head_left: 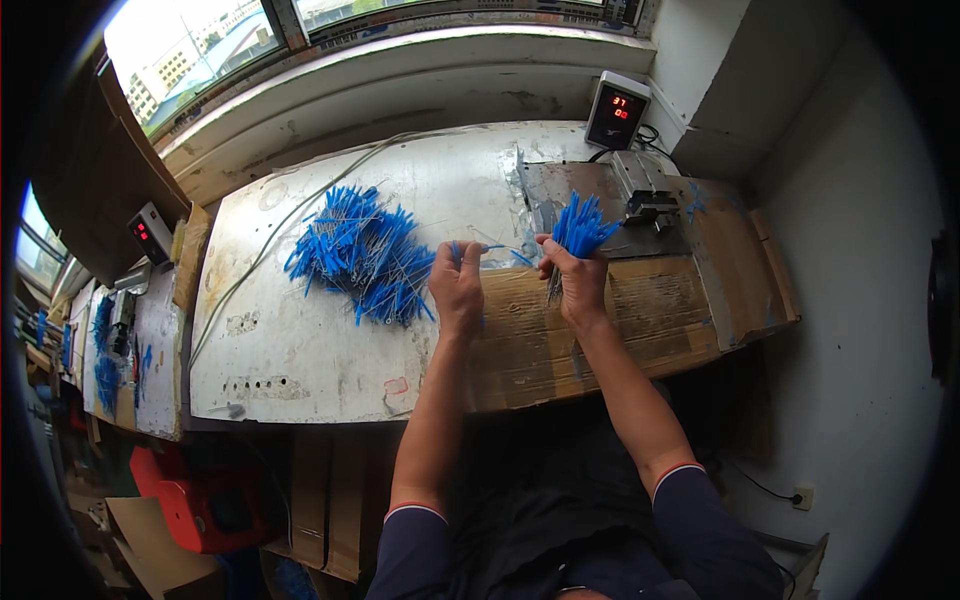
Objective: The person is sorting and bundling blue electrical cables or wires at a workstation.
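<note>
The right hand (582,283) clamps its fingers round a gathered bundle of thin blue-ended grey wires (582,228), I cannot tell whether the left hand's (458,292) curled fingers grip anything, and a tangled blue-and-grey heap (362,255) lies ungathered on the white table (310,355).

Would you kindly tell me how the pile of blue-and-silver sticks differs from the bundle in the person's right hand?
The pile lies on the white tabletop, while the bundle is gripped in the right hand. The pile spreads wide; the bundle is much smaller. The pile's sticks point many ways, whereas the bundle's mostly line up, blue ends fanning out past the grip. Both consist of thin sticks with blue and silver-grey parts.
</note>
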The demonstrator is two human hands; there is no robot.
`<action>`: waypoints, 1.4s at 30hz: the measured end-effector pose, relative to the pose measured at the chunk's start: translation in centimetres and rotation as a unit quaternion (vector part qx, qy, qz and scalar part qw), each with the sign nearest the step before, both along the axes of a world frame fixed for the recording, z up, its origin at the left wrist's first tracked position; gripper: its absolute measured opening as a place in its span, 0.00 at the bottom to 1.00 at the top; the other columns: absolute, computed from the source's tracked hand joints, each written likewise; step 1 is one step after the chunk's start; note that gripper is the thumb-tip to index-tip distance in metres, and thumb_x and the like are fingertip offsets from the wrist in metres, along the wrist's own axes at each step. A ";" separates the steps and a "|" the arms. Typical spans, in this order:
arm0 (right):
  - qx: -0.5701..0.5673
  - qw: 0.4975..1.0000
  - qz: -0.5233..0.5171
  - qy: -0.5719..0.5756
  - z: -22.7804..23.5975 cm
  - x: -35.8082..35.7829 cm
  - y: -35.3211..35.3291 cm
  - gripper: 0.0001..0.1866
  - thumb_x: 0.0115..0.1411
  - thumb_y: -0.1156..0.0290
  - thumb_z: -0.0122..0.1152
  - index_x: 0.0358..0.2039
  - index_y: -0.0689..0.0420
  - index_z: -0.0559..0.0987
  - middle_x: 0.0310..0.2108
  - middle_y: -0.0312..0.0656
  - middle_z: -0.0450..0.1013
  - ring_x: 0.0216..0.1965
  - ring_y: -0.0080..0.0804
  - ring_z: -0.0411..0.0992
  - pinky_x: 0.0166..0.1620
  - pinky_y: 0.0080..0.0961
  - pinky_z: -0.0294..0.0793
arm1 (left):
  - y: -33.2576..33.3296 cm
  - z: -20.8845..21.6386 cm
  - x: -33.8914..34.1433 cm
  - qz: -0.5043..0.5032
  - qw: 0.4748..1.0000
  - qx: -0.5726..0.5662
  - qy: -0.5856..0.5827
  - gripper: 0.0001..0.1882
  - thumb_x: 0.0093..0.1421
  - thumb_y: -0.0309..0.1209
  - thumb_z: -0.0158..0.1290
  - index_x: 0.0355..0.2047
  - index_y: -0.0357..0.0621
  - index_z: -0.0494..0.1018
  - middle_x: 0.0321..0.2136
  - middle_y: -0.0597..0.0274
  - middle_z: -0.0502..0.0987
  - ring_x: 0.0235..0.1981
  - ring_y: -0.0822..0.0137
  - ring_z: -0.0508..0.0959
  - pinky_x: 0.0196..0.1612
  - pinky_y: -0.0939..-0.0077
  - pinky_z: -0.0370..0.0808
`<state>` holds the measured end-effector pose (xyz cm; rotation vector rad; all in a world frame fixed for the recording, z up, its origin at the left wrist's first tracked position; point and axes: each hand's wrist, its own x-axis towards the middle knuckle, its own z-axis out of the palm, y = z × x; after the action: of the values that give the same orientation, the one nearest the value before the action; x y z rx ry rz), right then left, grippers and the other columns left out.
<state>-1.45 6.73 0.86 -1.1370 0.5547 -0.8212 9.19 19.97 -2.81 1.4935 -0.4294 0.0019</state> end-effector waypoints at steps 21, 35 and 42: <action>0.155 0.951 0.258 0.067 0.3 1.2 0.8 0.10 0.54 0.84 0.70 0.38 0.65 0.81 0.29 0.45 0.81 0.22 0.25 0.75 0.25 0.20 0.73 | 0.2 1.7 -0.8 -0.105 0.968 -0.175 0.143 0.10 0.74 0.34 0.51 0.42 0.40 0.73 0.31 0.60 0.83 0.15 0.86 0.60 0.16 0.85 0.55; 0.060 0.959 0.257 0.107 -0.2 0.6 0.4 0.11 0.52 0.85 0.72 0.36 0.64 0.82 0.29 0.41 0.79 0.28 0.27 0.79 0.31 0.22 0.78 | 0.2 0.2 0.3 -0.169 0.945 -0.093 0.263 0.12 0.70 0.36 0.56 0.38 0.37 0.76 0.26 0.57 0.82 0.11 0.82 0.62 0.14 0.85 0.54; 0.034 0.958 0.276 0.063 -0.7 0.3 0.6 0.11 0.52 0.85 0.72 0.37 0.63 0.83 0.32 0.38 0.80 0.30 0.25 0.79 0.36 0.22 0.80 | 0.3 -0.8 0.9 -0.195 0.943 -0.066 0.263 0.11 0.70 0.36 0.56 0.37 0.39 0.76 0.23 0.61 0.80 0.12 0.81 0.63 0.14 0.83 0.56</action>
<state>-1.11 7.31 0.11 -1.2063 0.3376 -0.2456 10.06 20.28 -3.58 1.1956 -0.2759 -0.6571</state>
